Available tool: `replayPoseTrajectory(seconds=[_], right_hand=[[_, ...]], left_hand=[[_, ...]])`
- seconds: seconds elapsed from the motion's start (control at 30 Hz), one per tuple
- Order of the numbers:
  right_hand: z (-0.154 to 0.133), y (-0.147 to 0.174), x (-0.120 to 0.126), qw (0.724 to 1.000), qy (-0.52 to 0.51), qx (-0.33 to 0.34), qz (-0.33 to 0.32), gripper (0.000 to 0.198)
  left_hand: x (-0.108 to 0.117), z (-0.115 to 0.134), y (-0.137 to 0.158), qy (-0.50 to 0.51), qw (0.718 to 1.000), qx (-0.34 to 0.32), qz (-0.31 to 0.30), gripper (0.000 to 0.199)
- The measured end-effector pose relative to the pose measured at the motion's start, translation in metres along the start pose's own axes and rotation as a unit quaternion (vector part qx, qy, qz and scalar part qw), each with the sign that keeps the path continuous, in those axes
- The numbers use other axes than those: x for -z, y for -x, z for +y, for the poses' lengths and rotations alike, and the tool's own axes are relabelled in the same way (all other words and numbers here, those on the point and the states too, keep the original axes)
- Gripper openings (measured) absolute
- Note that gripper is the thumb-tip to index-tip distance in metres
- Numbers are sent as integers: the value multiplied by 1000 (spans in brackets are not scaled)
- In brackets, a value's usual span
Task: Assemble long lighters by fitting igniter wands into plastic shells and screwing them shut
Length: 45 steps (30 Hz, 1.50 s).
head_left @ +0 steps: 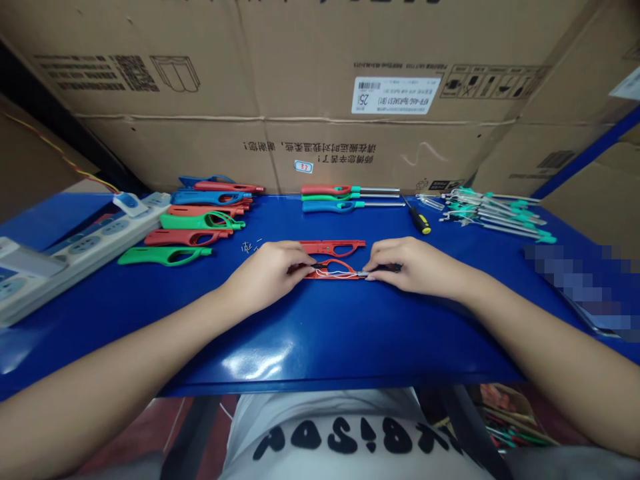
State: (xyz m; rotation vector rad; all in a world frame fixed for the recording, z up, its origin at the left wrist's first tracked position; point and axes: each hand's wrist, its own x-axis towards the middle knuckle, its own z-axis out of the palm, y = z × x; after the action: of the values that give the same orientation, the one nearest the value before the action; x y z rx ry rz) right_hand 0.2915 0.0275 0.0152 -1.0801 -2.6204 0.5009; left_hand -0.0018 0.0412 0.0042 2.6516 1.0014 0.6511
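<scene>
1. An orange lighter shell [330,277] lies on the blue table [300,320], white wires [334,273] across it.
2. At its left end, the left hand [275,270] pinches a black part [319,266] between thumb and finger.
3. At its right end, the right hand [407,267] pinches a metal piece [363,273].
4. Just behind it lies a red shell [320,247]; farther behind, three lighters [326,207].

A white shirt [327,407] is worn, its front marked with a row of large, thick, rounded black letters [345,435]. Forearms [185,333] and hands [270,272] are seen bare.
</scene>
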Motion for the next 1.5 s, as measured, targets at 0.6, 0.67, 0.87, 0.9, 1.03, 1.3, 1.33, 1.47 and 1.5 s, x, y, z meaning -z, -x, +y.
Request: replayPoseTrajectory(seconds=[0.6,0.67,0.87,0.9,1.03,1.3,1.33,1.47,1.5], right_hand=[[-4,-1,0,1000,-22,-7,5,14],[-6,-1,0,1000,-3,5,1,16],[-7,-3,-4,999,29,-19,21,18],[-7,-4,-4,999,40,-20,19,18],[-7,-4,-4,999,47,-12,16,18],[-4,-4,-3,1000,4,-17,24,14],[-4,-4,-4,1000,5,-17,24,14],[-5,-4,-5,1000,13,-10,17,15],[-6,-4,-5,1000,16,-9,15,16]], left_hand=[[-1,6,1,15,1000,0,-11,16],[-1,7,1,11,1000,0,-9,16],[0,10,2,14,1000,5,-4,17],[0,11,3,15,1000,3,-3,18],[1,12,3,21,1000,3,-11,21],[5,10,1,27,999,29,1,18],[5,10,1,27,999,30,3,18],[4,11,1,36,999,27,12,17],[3,11,1,38,999,27,14,17]])
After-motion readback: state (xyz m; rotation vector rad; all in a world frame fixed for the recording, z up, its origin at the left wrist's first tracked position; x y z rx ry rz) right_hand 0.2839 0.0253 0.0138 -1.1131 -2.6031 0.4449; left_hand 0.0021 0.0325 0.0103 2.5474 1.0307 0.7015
